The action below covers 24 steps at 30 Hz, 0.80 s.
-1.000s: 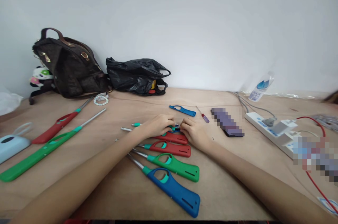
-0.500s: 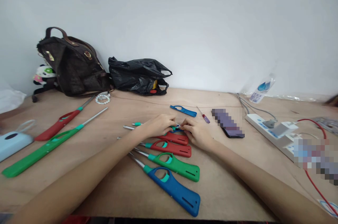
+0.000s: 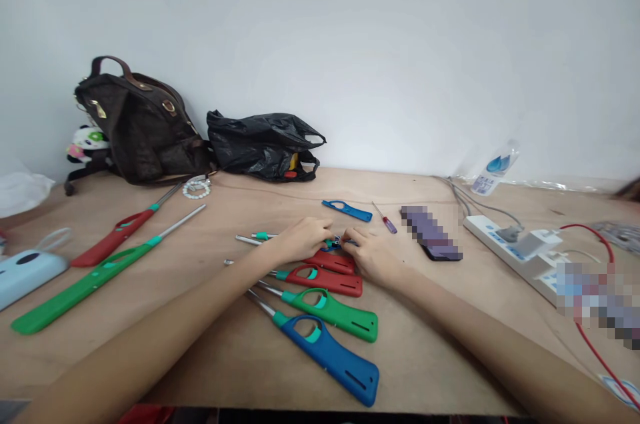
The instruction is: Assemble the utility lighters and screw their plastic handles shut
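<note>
An opened blue stick lighter (image 3: 336, 244) lies in the middle of the table, its inner parts showing between my hands. My left hand (image 3: 309, 239) is closed over its turquoise trigger area, with the metal tube running out to the left. At the handle end, my right hand (image 3: 374, 256) has its fingers bent and pinched on the lighter; the fingertips partly hide what they touch. Just nearer to me lie two red lighters (image 3: 327, 281), a green lighter (image 3: 333, 311) and a blue lighter (image 3: 333, 357). Beyond the hands are a loose blue handle half (image 3: 349, 211) and a screwdriver (image 3: 386, 221).
At left lie a long green lighter (image 3: 90, 284), a red lighter (image 3: 117, 234) and a light-blue device (image 3: 33, 274). A dark backpack (image 3: 145, 131) and black plastic bag (image 3: 260, 144) stand by the wall. Rightward are a phone (image 3: 433, 234), power strip (image 3: 505, 254) and bottle (image 3: 495, 171).
The view has shifted slightly. Both hands stay at the opened lighter, with only small finger movements.
</note>
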Motion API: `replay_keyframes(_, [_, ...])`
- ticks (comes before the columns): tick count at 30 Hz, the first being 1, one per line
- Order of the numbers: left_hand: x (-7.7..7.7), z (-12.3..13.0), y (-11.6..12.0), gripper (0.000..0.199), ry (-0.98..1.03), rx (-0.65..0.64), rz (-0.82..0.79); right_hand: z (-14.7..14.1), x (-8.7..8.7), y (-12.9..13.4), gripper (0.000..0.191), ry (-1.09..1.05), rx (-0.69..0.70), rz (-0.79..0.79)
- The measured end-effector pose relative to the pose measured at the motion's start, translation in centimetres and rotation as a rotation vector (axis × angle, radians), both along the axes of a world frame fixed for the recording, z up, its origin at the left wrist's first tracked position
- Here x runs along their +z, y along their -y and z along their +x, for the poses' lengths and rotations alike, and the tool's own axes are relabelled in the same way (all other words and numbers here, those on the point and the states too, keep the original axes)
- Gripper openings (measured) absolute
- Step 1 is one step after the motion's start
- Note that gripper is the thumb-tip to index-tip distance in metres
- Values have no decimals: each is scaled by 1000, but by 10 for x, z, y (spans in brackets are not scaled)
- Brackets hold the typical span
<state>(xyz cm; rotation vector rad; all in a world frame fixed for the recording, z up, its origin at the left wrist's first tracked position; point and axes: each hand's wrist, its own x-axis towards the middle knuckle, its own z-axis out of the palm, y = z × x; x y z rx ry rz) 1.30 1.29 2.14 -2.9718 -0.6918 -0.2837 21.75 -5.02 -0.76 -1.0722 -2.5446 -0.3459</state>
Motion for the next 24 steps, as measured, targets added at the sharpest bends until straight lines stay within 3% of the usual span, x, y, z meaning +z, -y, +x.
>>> replay_keyframes(3, [-2, -5, -5, 24, 108, 32, -151, 1, -1, 1, 25, -30, 2, -7])
replay_keyframes(7, [-4, -18, -15, 22, 411, 64, -539, 2, -3, 1, 29, -76, 4, -7])
replay_keyframes(9, [-5, -22, -18, 19, 537, 75, -599, 2, -3, 1, 30, -97, 12, -17])
replay_keyframes(12, [-4, -24, -17, 17, 541, 87, -498, 2, -4, 1, 30, -112, 19, -22])
replay_keyframes(19, [-5, -20, -8, 27, 219, 49, -185, 2, -9, -1, 29, -106, 12, 6])
replay_keyframes(24, [-12, -19, -9, 24, 204, 68, -174, 2, -8, 0, 28, -110, 2, -1])
